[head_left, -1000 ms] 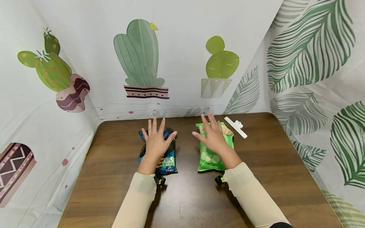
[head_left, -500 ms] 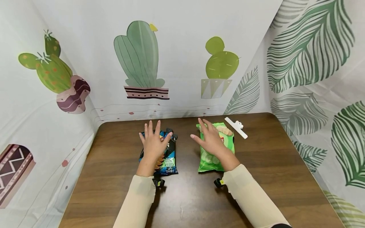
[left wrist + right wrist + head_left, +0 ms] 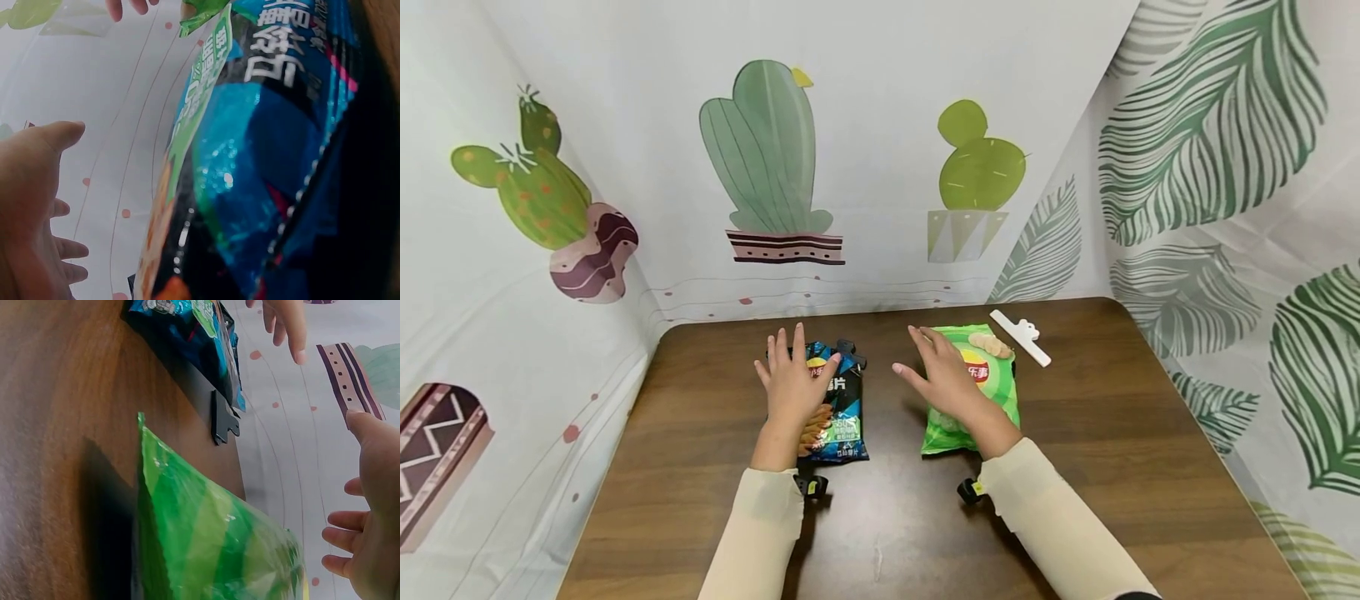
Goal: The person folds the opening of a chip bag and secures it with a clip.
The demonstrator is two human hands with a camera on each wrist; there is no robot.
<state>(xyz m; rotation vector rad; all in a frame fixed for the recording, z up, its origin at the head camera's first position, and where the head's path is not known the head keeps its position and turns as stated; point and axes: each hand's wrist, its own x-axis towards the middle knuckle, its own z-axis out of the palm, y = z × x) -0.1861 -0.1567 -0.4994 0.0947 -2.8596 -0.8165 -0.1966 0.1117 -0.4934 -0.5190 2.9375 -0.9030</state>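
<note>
My left hand [image 3: 792, 387] hovers with spread fingers above the left side of a blue-and-black chip bag [image 3: 844, 408]. Beside that bag's upper right corner lies a black clip [image 3: 850, 353], seen also as a dark clip [image 3: 222, 419] in the right wrist view. Over the left part of a green chip bag [image 3: 992, 375] is my right hand [image 3: 947, 379], fingers slightly bent. Neither hand holds anything; the left wrist view shows a gap between the left hand [image 3: 31, 200] and the blue bag [image 3: 231, 169].
A white clip [image 3: 1021, 336] lies at the back right, close to the green bag. The brown wooden table [image 3: 880, 517] ends at a patterned cloth backdrop [image 3: 880, 150]. A dark object peeks out at the green bag's right edge.
Both hands have drifted left and slightly toward me, uncovering more of both bags' fronts. The right hand's fingers have drawn closer together. The bags and the white clip have stayed put.
</note>
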